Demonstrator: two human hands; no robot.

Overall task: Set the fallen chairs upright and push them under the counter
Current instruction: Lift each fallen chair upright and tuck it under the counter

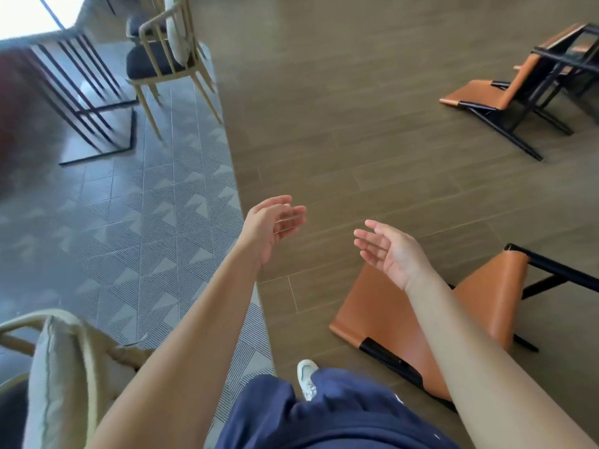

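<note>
Both bare forearms reach forward at mid-frame. The left hand (272, 226) and right hand (390, 251) hang in the air with palms turned toward each other, fingers loosely spread, holding nothing. Just below the right hand, an orange chair (405, 319) lies tipped on the wooden floor (356, 124). A second orange chair (505, 92) lies fallen at upper right, well apart. A patterned rug (146, 222) fills the left.

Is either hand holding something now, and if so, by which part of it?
Nothing is held. The left hand and the right hand are both open in the air, and neither grips the nearer fallen orange chair.
</note>
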